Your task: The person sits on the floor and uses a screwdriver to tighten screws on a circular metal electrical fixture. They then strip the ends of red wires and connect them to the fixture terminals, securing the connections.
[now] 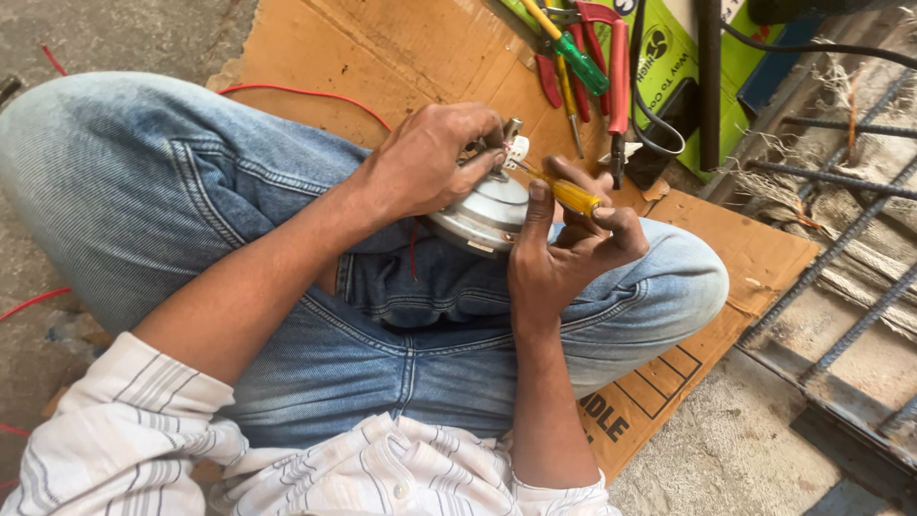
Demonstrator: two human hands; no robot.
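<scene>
A round silver-grey motor housing [482, 212] rests on my lap, between my knees. My left hand [430, 158] lies over its top, fingers curled on the wires and the white connector [517, 149] at its hub. My right hand [568, 244] grips a yellow-handled screwdriver [573, 196], whose shaft points left toward the hub under my left fingers. The tip is hidden by my left hand.
I sit cross-legged in blue jeans on flattened brown cardboard [382, 48]. Red-handled pliers [616, 72], a green-handled screwdriver [578, 62] and other tools lie at the top. A black cable [642, 105] crosses a green box [669, 67]. Rusty steel bars [841, 229] lie at right. Red wire [296, 93] trails behind my knee.
</scene>
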